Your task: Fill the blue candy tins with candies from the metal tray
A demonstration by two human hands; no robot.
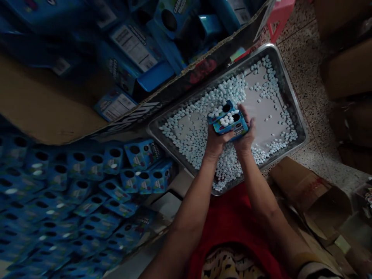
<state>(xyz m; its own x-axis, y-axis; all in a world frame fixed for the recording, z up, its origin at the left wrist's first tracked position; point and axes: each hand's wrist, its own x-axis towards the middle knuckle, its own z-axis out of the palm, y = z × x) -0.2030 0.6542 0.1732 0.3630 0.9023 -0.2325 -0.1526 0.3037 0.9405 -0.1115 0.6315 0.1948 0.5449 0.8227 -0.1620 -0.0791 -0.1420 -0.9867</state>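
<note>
Two small blue candy boxes (236,130), held side by side, are between my two hands above a metal tray (300,116). White oval candies (228,119) lie heaped on their tops around the dark round openings. My left hand (215,141) grips the near left side with its thumb across the front. On the right side, my right hand (247,135) wraps its fingers and palm around the boxes. Pale blue-white candies (200,149) cover much of the tray below, thickest along its left and near parts. The candies' edges and my hidden fingertips cannot be made out.
A large cardboard carton (162,93) full of blue boxes (139,46) stands at upper left. Many more blue boxes (95,166) stand in rows at lower left, some with candies on top. A brown cardboard box (308,193) and a pink stool (279,17) are to the right.
</note>
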